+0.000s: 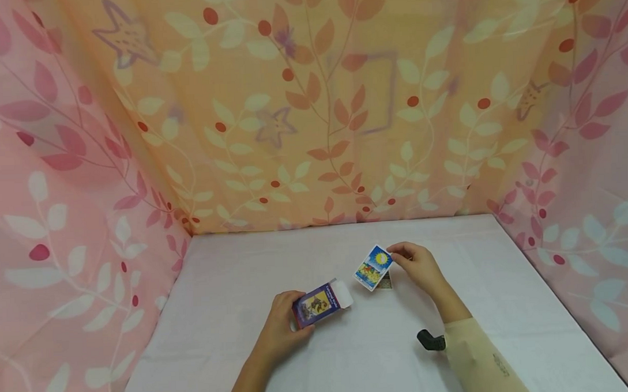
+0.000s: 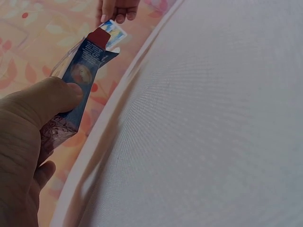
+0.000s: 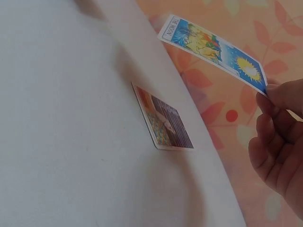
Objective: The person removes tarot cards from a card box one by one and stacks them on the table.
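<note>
My left hand (image 1: 281, 328) grips a purple card box (image 1: 316, 304) with a picture on its front, thumb along one side. Its white end flap (image 1: 342, 293) stands open, facing right. Between the thumb and fingers of my right hand (image 1: 421, 267) a tarot card (image 1: 373, 268) is pinched by a corner. In the right wrist view this tarot card (image 3: 215, 52) shows a yellow sun on blue and the words "THE MOON". Below it, partly covered in the head view, more cards (image 3: 165, 122) lie on the white table, a picture facing up.
The white cloth-covered table (image 1: 233, 268) is bounded at the back and both sides by leaf-patterned curtains (image 1: 326, 103). A black device (image 1: 431, 340) juts out from my right wrist, beside the beige sleeve (image 1: 480, 357).
</note>
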### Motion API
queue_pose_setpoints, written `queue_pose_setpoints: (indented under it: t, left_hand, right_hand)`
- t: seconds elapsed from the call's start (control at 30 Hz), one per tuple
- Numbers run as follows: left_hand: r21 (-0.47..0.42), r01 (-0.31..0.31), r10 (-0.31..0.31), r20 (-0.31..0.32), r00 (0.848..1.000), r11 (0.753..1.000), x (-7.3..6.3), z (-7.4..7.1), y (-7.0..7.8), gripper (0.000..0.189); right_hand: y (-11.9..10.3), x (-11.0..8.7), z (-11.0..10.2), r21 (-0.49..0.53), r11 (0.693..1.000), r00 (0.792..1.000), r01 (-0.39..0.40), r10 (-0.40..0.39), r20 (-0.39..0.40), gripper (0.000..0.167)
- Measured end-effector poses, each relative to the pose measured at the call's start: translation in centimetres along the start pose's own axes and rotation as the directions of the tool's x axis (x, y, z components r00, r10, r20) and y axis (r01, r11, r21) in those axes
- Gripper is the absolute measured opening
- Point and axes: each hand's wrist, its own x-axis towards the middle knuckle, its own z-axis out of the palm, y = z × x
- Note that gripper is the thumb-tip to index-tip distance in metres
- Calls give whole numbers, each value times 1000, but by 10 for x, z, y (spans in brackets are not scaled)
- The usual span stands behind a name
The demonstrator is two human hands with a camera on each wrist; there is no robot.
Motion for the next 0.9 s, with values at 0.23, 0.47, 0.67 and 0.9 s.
queue_pose_setpoints:
  t: [0.23, 0.47, 0.67, 0.9]
  left_hand:
    - [-13, 3, -3, 5, 1000, 1000, 0, 0, -1, 77]
    - [-15, 3, -3, 1, 1000, 1000, 1, -1, -2, 77]
    - [-6, -6, 6, -6, 1000, 1000, 1, 0, -3, 77]
    - [6, -18, 18, -1, 1000, 1000, -1, 1, -4, 79]
  right_hand:
    - [8, 8, -1, -20, 999, 999, -30, 30, 24, 20]
    - [13, 18, -1, -24, 999, 998, -41, 42, 48, 19]
    - [21, 25, -1, -39, 999, 998, -32, 34, 57, 19]
    - [28, 31, 0, -36, 999, 998, -14, 16, 65, 17]
